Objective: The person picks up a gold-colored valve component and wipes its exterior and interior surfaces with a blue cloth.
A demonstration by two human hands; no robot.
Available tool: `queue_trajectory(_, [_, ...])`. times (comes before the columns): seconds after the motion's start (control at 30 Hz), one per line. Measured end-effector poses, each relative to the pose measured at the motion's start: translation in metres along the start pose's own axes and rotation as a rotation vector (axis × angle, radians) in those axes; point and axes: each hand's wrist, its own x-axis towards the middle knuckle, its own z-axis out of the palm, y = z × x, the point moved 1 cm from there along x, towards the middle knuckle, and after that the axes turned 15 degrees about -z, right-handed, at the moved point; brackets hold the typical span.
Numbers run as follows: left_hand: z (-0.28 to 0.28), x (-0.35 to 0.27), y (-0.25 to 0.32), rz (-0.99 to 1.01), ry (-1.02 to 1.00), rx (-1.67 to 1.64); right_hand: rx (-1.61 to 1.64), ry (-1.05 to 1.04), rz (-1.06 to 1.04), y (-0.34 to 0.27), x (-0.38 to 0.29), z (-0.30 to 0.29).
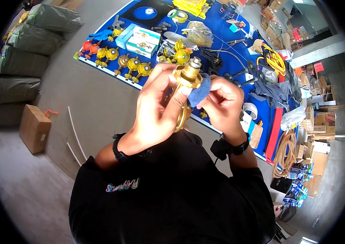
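Observation:
My left hand (pixel 157 109) is wrapped around a brass gas regulator (pixel 187 73). The regulator's threaded inlet points up and away from me, and part of its round body shows below my thumb. Between the fingers of my right hand (pixel 226 103) is a folded blue cloth (pixel 199 91), pressed against the side of the brass fitting. Both hands are raised over the near edge of a blue table (pixel 108 67). My left fingers hide much of the regulator.
Several yellow regulators (pixel 143 69) and orange-red regulators (pixel 90 48) line the table's left edge. Behind them stand regulator boxes (pixel 143 42). A clear plastic bag (pixel 197 33) lies farther back. Hoses (pixel 284 154) hang at right. A cardboard box (pixel 35 128) sits on the floor at left.

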Motion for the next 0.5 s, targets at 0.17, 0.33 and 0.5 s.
queue_trajectory(0.17, [-0.012,0.004,0.009,0.229,-0.038,0.281,0.557,0.153,0.277,0.005,-0.004,0.005])
queue_trajectory(0.33, [-0.015,0.003,0.006,0.035,-0.072,0.04,0.653,0.182,0.239,0.012,-0.007,0.012])
queue_trajectory(0.5, [-0.016,-0.005,0.007,0.004,-0.014,0.052,0.255,0.081,0.081,0.003,-0.002,0.017])
